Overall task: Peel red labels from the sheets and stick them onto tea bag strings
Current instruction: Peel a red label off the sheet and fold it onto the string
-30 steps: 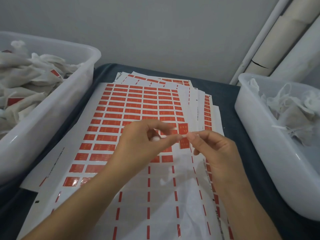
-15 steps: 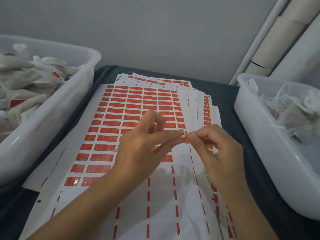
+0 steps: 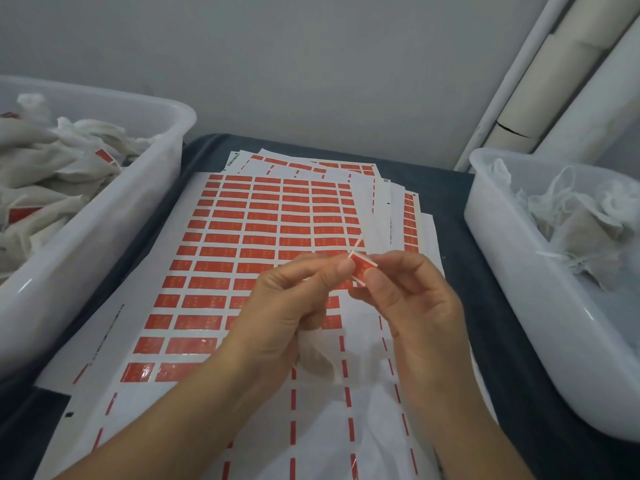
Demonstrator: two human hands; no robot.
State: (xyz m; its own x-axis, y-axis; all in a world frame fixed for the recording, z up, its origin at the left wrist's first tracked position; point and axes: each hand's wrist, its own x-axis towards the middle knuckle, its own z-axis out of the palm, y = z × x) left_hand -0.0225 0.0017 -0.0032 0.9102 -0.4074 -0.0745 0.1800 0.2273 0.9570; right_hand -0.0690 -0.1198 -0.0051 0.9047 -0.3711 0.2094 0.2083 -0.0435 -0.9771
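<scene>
A small red label [image 3: 362, 269] is folded between the fingertips of both hands, held above the top label sheet [image 3: 242, 258]. My left hand [image 3: 294, 306] pinches its left side, my right hand [image 3: 412, 299] its right side. A thin white tea bag string [image 3: 356, 244] pokes up out of the fold. A white tea bag [image 3: 317, 355] hangs below my left palm, partly hidden by it. The sheet carries rows of red labels at its upper part; the lower part is peeled bare, with only red dashes left.
A white bin [image 3: 97, 244] at the left holds labelled tea bags. Another white bin [image 3: 540, 306] at the right holds unlabelled bags with loose strings. More label sheets [image 3: 398, 209] are stacked beneath. A dark cloth [image 3: 460, 244] covers the table. Pale pipes [image 3: 540, 98] stand at the back right.
The hands have risen slightly, and the label, flat and open a second ago, is now folded over the string between both thumbs and forefingers.
</scene>
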